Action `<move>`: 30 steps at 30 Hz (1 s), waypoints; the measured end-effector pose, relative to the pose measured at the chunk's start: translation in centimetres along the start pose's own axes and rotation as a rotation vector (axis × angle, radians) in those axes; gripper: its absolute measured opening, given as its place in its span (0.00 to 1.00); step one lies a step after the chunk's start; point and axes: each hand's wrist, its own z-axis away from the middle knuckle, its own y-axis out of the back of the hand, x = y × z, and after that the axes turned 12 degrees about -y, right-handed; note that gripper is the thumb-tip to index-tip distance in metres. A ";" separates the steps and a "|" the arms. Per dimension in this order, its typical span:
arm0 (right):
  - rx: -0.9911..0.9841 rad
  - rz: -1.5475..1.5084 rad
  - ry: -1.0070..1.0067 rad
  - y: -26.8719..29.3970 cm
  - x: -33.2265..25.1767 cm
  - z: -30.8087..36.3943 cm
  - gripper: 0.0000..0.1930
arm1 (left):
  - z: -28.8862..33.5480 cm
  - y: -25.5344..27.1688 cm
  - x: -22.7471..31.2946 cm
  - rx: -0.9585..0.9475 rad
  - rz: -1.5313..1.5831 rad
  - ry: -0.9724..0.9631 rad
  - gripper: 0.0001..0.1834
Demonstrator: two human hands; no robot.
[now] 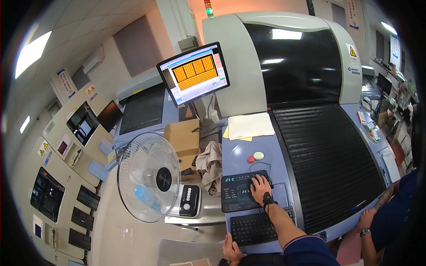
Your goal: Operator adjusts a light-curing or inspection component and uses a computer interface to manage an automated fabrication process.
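My right hand (pixel 261 190) curves over a computer mouse on the dark printed mouse pad (pixel 235 201). The palm and fingers cover nearly all of the mouse, and a thin cable loops beyond the fingertips. A dark band circles that wrist. Below the pad lies a black keyboard (pixel 255 229), partly under my right forearm. My left hand (pixel 231 249) is at the keyboard's lower left corner, by the table edge. Its fingers point upward, with nothing seen in them. Up and to the left, a tilted monitor (pixel 194 73) displays an orange grid of panels.
A large machine with a dark window (pixel 297 66) and black ribbed cover (pixel 328 164) fills the right. Red and cream round buttons (pixel 254 157) and papers (pixel 251 126) sit beyond the pad. A fan (pixel 151 177) stands left. A co-worker's hand (pixel 366 219) is at right.
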 end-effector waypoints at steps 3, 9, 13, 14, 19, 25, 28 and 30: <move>0.000 -0.020 0.005 -0.3 -0.1 0.1 0.20 | 0.1 0.1 -0.5 0.003 -0.018 -0.037 0.23; 0.005 -0.001 -0.016 -0.7 1.0 0.3 0.20 | -0.1 0.0 -0.1 0.019 0.045 -0.131 0.23; 0.030 0.009 -0.019 -0.2 0.2 -0.1 0.18 | -1.3 -0.3 0.3 0.080 0.048 -0.185 0.24; 0.031 0.007 -0.023 0.0 0.3 -0.2 0.19 | -1.2 -0.5 0.2 0.077 0.039 -0.176 0.24; 0.008 -0.002 -0.015 0.3 -0.3 -0.4 0.19 | -0.9 -0.3 -0.1 0.075 0.016 -0.135 0.24; 0.027 -0.017 -0.033 -0.8 0.2 0.5 0.19 | -0.6 0.6 -0.4 0.034 -0.008 -0.178 0.22; 0.037 -0.010 -0.035 -0.4 0.0 0.6 0.19 | -0.3 0.7 -0.4 0.027 0.019 -0.123 0.22; 0.043 0.014 -0.035 0.0 0.6 0.4 0.19 | -0.2 0.6 0.1 -0.030 0.137 -0.023 0.22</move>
